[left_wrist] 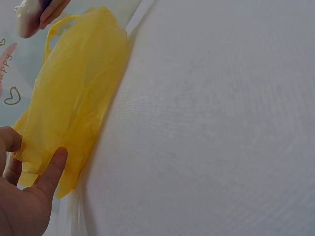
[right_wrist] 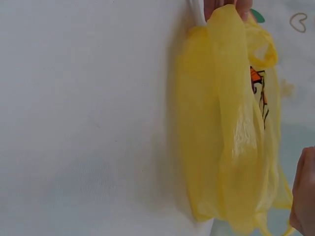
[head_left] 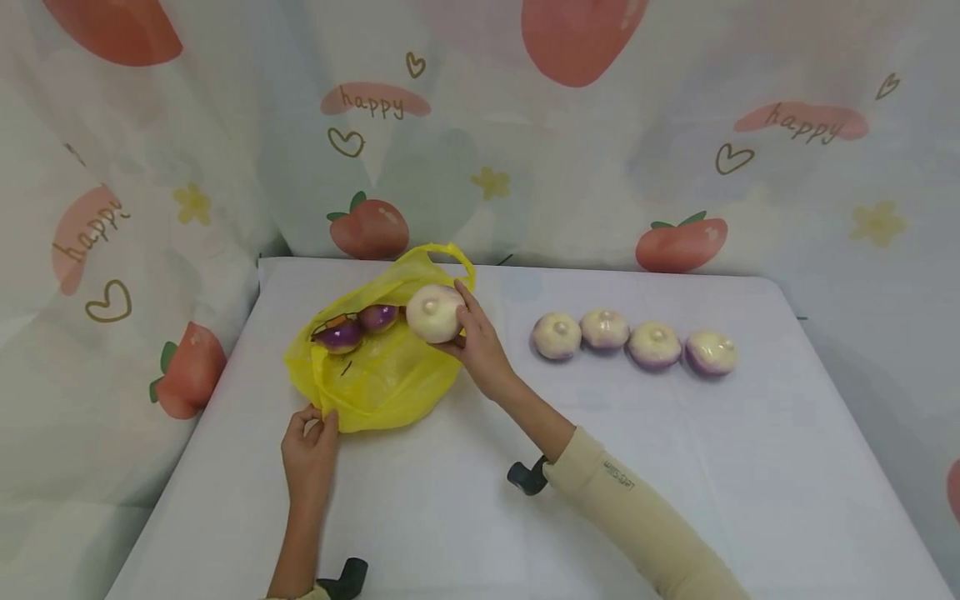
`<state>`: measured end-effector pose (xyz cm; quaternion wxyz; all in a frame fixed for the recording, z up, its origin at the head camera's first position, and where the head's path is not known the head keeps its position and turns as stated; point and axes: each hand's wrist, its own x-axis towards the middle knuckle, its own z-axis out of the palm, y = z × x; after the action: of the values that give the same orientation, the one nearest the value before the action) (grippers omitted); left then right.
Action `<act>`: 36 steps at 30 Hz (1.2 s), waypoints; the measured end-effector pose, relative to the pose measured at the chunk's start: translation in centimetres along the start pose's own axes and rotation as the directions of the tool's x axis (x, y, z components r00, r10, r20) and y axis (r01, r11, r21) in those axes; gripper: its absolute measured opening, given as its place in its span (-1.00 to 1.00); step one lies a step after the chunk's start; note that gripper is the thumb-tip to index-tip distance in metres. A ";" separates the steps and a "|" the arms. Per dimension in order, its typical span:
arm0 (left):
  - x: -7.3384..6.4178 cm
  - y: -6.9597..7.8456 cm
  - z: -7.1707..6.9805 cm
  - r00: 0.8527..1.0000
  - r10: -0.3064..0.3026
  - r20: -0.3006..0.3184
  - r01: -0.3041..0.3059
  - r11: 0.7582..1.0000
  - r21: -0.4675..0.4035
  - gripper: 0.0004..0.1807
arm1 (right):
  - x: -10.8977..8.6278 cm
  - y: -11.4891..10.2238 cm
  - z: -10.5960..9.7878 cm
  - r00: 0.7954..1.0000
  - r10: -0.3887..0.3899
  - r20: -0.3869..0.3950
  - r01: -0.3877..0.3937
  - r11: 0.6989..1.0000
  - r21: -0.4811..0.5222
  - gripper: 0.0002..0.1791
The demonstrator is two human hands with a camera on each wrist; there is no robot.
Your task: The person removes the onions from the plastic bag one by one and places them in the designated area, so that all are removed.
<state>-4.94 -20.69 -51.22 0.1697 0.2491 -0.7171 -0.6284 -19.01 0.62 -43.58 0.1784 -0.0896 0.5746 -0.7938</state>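
A white-and-purple turnip [head_left: 434, 313] is held in the right hand [head_left: 482, 343], raised over the mouth of a yellow plastic bag [head_left: 397, 392]. Its purple side shows at the top of the left wrist view, by the right hand's fingers [left_wrist: 53, 13]. The left hand [head_left: 309, 450] pinches the bag's near edge between thumb and fingers. Through the opening, two purple rounded things [head_left: 339, 336] show inside the bag; their kind is partly hidden. In the right wrist view, the bag [right_wrist: 231, 128] stands between the left hand's fingertips and the right hand [right_wrist: 306, 191].
Several turnips [head_left: 603, 330] lie in a row on the white table [head_left: 637, 467], right of the bag. A patterned cloth [head_left: 540, 183] hangs behind the table and along its left side. Dark wrist mounts [head_left: 527, 477] stick out from both forearms.
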 end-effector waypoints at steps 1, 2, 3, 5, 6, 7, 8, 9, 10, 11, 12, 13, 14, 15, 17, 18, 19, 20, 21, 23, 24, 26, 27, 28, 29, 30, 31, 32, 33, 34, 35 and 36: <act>0.0 0.0 0.0 1.000 0.001 -0.001 -0.001 1.000 0.000 -0.77 | 0.0 -0.1 -0.2 1.000 0.007 0.002 -0.007 0.999 0.032 -0.46; 0.0 0.0 0.0 1.000 0.004 -0.002 -0.004 1.000 -0.002 -0.76 | -0.1 -0.3 -0.4 1.000 0.017 0.002 -0.017 0.998 0.064 -0.46; 0.0 0.0 0.0 1.000 0.006 -0.003 -0.006 1.000 -0.003 -0.76 | -0.2 -0.5 -0.5 1.000 0.028 0.005 -0.028 0.995 0.094 -0.46; 0.0 0.0 0.0 1.000 0.011 -0.004 -0.011 1.000 -0.005 -0.75 | -0.4 -0.7 -0.9 0.999 0.052 0.014 -0.054 0.988 0.142 -0.46; 0.0 0.0 0.0 1.000 0.012 -0.003 -0.012 1.000 -0.008 -0.75 | -0.5 -0.8 -1.1 0.998 0.055 0.026 -0.059 0.985 0.162 -0.43; 0.0 0.0 0.1 1.000 0.014 -0.003 -0.014 1.000 -0.011 -0.75 | -0.6 -0.9 -1.2 0.998 0.054 0.034 -0.059 0.985 0.159 -0.39; 0.0 0.0 0.1 1.000 0.013 -0.002 -0.013 1.000 -0.013 -0.75 | -0.7 -1.0 -1.4 0.998 0.052 0.037 -0.056 0.989 0.134 -0.34; 0.0 0.0 0.1 1.000 0.013 -0.002 -0.013 1.000 -0.014 -0.76 | -0.9 -1.0 -1.7 0.998 0.047 0.043 -0.051 0.994 0.098 -0.27; 0.0 -0.1 0.1 1.000 0.011 -0.001 -0.011 1.000 -0.013 -0.76 | -1.1 -1.0 -1.9 0.998 0.036 0.050 -0.039 0.998 0.057 -0.20; 0.0 -0.1 0.1 1.000 0.009 -0.003 -0.009 1.000 -0.013 -0.76 | -1.3 -0.9 -2.2 0.998 0.024 0.054 -0.024 1.000 0.004 -0.15; 0.0 -0.1 0.1 1.000 0.007 -0.004 -0.007 1.000 -0.015 -0.76 | -1.5 -0.9 -2.5 0.998 0.010 0.059 -0.007 0.999 -0.052 -0.11; 0.0 -0.2 0.1 1.000 0.003 -0.006 -0.003 1.000 -0.016 -0.77 | -1.7 -0.9 -2.7 0.998 -0.002 0.057 0.008 0.994 -0.105 -0.09; 0.0 -0.2 0.2 1.000 -0.002 -0.005 0.002 1.000 -0.018 -0.77 | -1.9 -0.9 -3.0 0.998 -0.015 0.056 0.024 0.989 -0.149 -0.08; 0.0 -0.2 0.2 1.000 -0.004 -0.004 0.004 1.000 -0.022 -0.77 | -2.1 -0.8 -3.3 0.998 -0.028 0.051 0.037 0.982 -0.184 -0.08; 0.0 -0.3 0.2 1.000 -0.006 0.000 0.006 1.000 -0.022 -0.76 | -2.6 -0.8 -3.9 0.998 -0.049 0.036 0.057 0.966 -0.253 -0.10; 0.0 -0.3 0.2 1.000 -0.006 0.001 0.006 1.000 -0.021 -0.77 | -2.9 -0.8 -4.2 0.998 -0.053 0.025 0.058 0.953 -0.297 -0.10; 0.0 -0.3 0.2 1.000 -0.006 0.003 0.006 1.000 -0.020 -0.77 | -3.2 -0.9 -4.6 0.998 -0.057 0.016 0.059 0.939 -0.339 -0.11; 0.1 -0.4 0.2 1.000 -0.004 0.005 0.004 1.000 -0.019 -0.77 | -3.4 -0.9 -4.9 0.998 -0.059 0.005 0.057 0.920 -0.387 -0.11; 0.1 -0.3 0.2 1.000 -0.002 0.006 0.002 1.000 -0.016 -0.76 | -3.7 -1.0 -5.3 0.998 -0.061 -0.005 0.053 0.901 -0.431 -0.11; 0.0 -0.3 0.2 1.000 0.000 0.006 0.000 1.000 -0.010 -0.77 | -4.1 -1.2 -5.9 0.998 -0.067 -0.009 0.054 0.866 -0.497 -0.11; 0.0 -0.3 0.1 1.000 -0.001 0.006 0.001 1.000 -0.012 -0.77 | -4.3 -1.3 -6.2 0.997 -0.075 -0.007 0.060 0.850 -0.523 -0.09; 0.0 -0.3 0.2 1.000 -0.004 0.010 0.004 1.000 -0.012 -0.76 | -4.6 -1.5 -6.8 0.994 -0.105 -0.006 0.085 0.832 -0.548 -0.05; 0.0 -0.3 0.2 1.000 -0.005 0.010 0.005 1.000 -0.010 -0.76 | -4.8 -1.6 -7.1 0.993 -0.121 -0.005 0.098 0.825 -0.556 -0.03; 0.0 -0.3 0.2 1.000 -0.007 0.010 0.007 1.000 -0.006 -0.76 | -4.9 -1.7 -7.4 0.991 -0.135 -0.003 0.110 0.818 -0.564 -0.04; 0.0 -0.2 0.2 1.000 -0.008 0.012 0.008 1.000 -0.002 -0.76 | -5.1 -1.7 -7.6 0.989 -0.149 -0.002 0.121 0.812 -0.571 -0.05; 0.0 -0.2 0.2 1.000 -0.009 0.011 0.009 1.000 -0.001 -0.76 | -5.2 -1.7 -7.9 0.987 -0.162 -0.002 0.131 0.803 -0.581 -0.06; 0.0 -0.2 0.2 1.000 -0.009 0.010 0.009 1.000 0.000 -0.76 | -5.4 -1.7 -8.2 0.985 -0.173 0.000 0.140 0.798 -0.587 -0.07; 0.0 -0.2 0.2 1.000 -0.007 0.010 0.007 1.000 0.004 -0.75 | -5.6 -1.7 -8.5 0.983 -0.181 -0.001 0.144 0.787 -0.599 -0.10; 0.0 -0.2 0.2 1.000 -0.006 0.010 0.006 1.000 0.004 -0.75 | -5.8 -1.6 -8.8 0.982 -0.190 0.001 0.151 0.778 -0.610 -0.14; 0.0 -0.1 0.2 1.000 -0.005 0.011 0.005 1.000 0.005 -0.75 | -5.9 -1.5 -9.1 0.981 -0.196 0.004 0.156 0.768 -0.622 -0.16; 0.0 -0.1 0.2 1.000 -0.003 0.013 0.003 1.000 0.003 -0.75 | -6.1 -1.3 -9.5 0.979 -0.205 0.006 0.162 0.752 -0.640 -0.17; 0.0 -0.1 0.2 1.000 -0.001 0.012 0.001 1.000 0.003 -0.75 | -6.3 -1.2 -9.8 0.977 -0.214 0.010 0.168 0.736 -0.656 -0.17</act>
<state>-5.02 -20.58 -51.38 0.1646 0.2460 -0.7188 -0.6291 -16.80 12.03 -45.23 0.0343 -0.1784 0.8083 -0.5601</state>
